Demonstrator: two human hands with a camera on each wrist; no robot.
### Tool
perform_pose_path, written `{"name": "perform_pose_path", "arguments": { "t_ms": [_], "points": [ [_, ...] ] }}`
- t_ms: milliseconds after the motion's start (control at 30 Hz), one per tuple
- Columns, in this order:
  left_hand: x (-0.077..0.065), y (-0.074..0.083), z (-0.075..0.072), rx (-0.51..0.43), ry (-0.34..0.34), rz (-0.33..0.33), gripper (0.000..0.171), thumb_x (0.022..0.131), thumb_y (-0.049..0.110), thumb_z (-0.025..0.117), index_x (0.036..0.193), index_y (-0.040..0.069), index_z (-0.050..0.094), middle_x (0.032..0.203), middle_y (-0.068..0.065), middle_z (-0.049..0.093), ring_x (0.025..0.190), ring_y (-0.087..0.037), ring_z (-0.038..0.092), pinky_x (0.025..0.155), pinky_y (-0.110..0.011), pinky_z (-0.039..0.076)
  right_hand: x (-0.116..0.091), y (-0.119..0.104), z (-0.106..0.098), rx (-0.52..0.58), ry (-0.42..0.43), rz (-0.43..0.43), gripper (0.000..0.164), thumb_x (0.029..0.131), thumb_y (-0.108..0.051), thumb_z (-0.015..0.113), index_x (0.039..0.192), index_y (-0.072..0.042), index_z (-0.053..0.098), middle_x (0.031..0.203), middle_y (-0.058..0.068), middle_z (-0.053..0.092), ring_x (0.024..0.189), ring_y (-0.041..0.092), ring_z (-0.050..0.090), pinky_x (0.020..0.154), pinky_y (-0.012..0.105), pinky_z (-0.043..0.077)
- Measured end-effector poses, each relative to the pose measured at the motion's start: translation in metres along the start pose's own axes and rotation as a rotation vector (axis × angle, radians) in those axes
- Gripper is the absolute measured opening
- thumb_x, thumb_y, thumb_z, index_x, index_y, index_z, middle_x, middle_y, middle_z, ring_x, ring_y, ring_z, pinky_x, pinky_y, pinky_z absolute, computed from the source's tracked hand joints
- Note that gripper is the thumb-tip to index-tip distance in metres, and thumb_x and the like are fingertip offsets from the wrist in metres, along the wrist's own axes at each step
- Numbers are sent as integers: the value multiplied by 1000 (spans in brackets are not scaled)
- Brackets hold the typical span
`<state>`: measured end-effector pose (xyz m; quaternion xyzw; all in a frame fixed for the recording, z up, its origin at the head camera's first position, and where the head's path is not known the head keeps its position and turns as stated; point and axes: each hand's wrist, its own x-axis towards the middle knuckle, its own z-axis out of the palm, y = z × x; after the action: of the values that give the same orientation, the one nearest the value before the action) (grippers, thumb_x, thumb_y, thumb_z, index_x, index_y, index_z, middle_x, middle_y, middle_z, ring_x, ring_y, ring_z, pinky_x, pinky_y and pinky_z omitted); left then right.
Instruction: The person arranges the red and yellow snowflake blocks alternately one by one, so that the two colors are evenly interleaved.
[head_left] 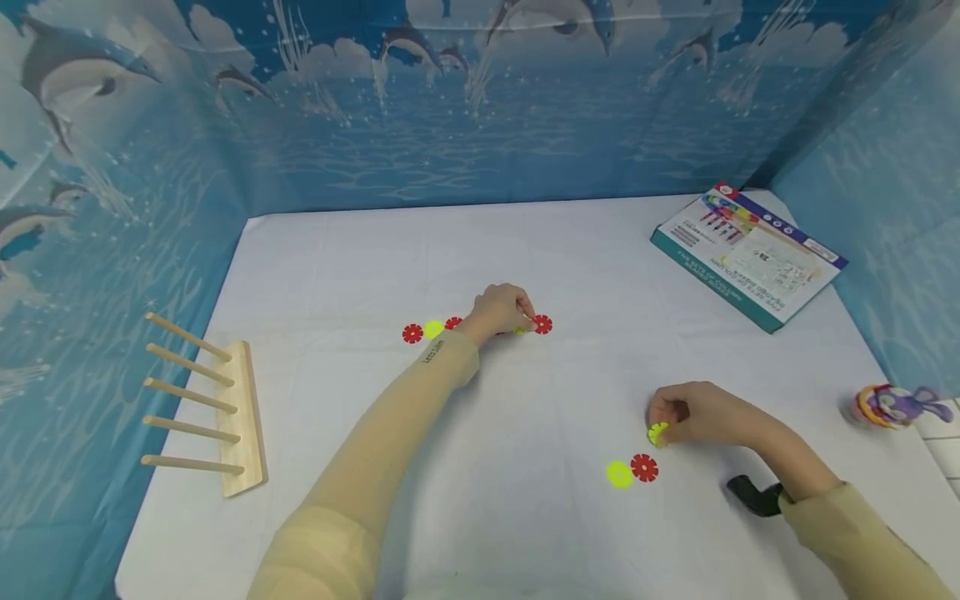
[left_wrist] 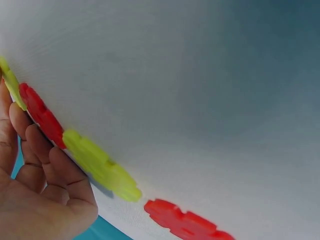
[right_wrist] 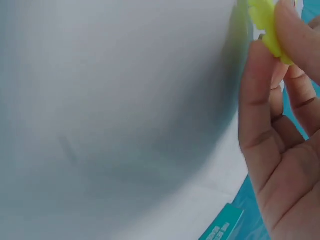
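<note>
A row of notched plastic discs, red and yellow by turns, lies across the table, from a red disc (head_left: 412,333) past a yellow disc (head_left: 433,329) to the red end disc (head_left: 543,324). My left hand (head_left: 501,310) is over the row and hides part of it. Its fingertips touch the left edge of the red end disc, beside a yellow disc (left_wrist: 13,86); whether they pinch either one is unclear. Between thumb and fingers, my right hand (head_left: 705,414) pinches a yellow notched disc (head_left: 657,434) just above the table. Below it lie a loose yellow disc (head_left: 619,474) and red disc (head_left: 644,467), edges nearly touching.
A wooden stand (head_left: 247,417) with several pegs pointing left is at the left edge. A cardboard box (head_left: 750,254) lies at the back right. Near the right edge is a small purple figure (head_left: 896,406). A black object (head_left: 753,497) sits by my right wrist.
</note>
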<state>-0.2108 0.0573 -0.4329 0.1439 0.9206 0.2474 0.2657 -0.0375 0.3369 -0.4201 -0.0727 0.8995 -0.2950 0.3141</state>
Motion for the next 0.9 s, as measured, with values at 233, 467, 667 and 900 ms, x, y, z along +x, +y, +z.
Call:
{"name": "perform_pose_path", "arguments": {
  "t_ms": [233,467,667,900],
  "points": [
    [-2,1,-1,-17,-13,-7,9,87,27,74,93,20,71,91,3,60,91,-15,53,87,-33,41,40,-10,-18,73,48,-41,21,81,-19,80,90,-11,63,78,0,52,79,17,49,67,27,40],
    [0,-1,3,-17,14,12,9,87,25,75,93,19,73,89,2,60,92,-15,52,91,-34,40,84,-27,-30,136,120,-41,24,86,-21,76,101,-6,65,85,4,57,83,20,50,74,30,43],
    [0,-1,4,-16,34,-3,9,86,26,77,90,20,72,84,4,57,85,-13,51,82,-30,39,118,-45,-40,163,173,-9,27,88,-19,74,109,-4,65,94,7,61,88,22,53,79,29,44],
    [-1,0,2,-30,27,-11,11,85,25,77,90,18,71,82,3,57,79,-13,52,74,-29,40,142,-55,-45,174,170,20,27,90,-17,71,111,-2,64,96,9,62,86,20,56,78,26,46]
  ]
}}
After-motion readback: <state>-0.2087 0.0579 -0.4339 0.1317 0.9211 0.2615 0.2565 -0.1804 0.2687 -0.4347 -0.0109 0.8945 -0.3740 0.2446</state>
